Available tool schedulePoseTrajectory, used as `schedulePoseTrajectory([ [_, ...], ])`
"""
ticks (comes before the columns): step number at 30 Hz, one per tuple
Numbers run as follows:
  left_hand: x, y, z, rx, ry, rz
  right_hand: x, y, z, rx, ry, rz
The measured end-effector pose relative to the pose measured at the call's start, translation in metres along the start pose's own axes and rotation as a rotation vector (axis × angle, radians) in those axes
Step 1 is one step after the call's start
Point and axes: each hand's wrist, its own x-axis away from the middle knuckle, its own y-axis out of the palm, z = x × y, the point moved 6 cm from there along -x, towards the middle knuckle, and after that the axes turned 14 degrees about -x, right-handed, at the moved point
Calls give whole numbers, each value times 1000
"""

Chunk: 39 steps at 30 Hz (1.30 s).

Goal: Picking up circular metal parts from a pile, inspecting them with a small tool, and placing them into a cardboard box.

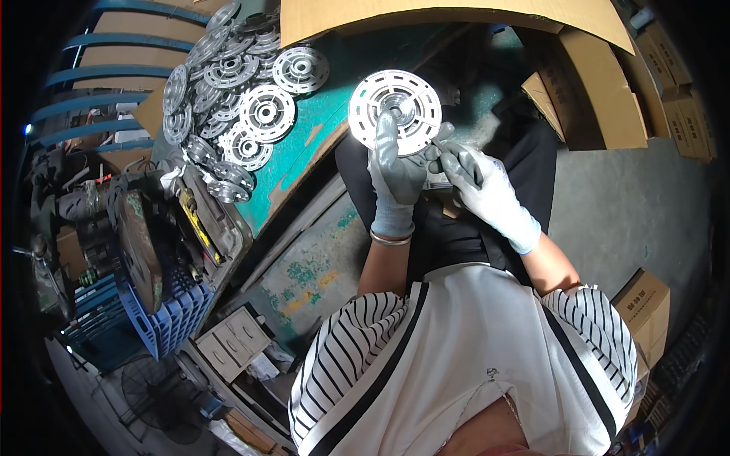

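Observation:
A round silver metal disc (420, 90) with slots around its rim and a raised hub is held up in front of me. My left hand (397, 169), in a grey-coated glove, grips it from below, the thumb lying over its face near the hub. My right hand (480, 182), gloved the same way, is at the disc's lower right rim. Its fingers are closed in a pinch around a thin, dark object that I cannot make out. On the green worktable (310, 144) to the left lies a heap of similar metal discs (267, 114).
A large open cardboard box (601, 83) stands at the far right, with more cartons (688, 121) behind it. At left are a machine (137, 235), a blue plastic crate (171, 319), a small drawer cabinet (232, 346) and a black fan (160, 391).

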Motion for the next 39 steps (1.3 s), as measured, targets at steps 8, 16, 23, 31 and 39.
schedulePoseTrajectory([
  [8,-5,12,11,1768,-708,-174,8,-5,4,-2,-69,14],
  [16,-2,16,3,1801,-718,-209,15,-1,5,-441,166,2],
  [23,11,12,-16,1055,-624,-105,22,2,-10,-578,159,-4],
  [31,-17,-36,33,-467,280,133,25,5,-18,-514,199,-15],
  [39,-13,-39,25,-482,229,133,21,9,-20,-558,217,-19],
])
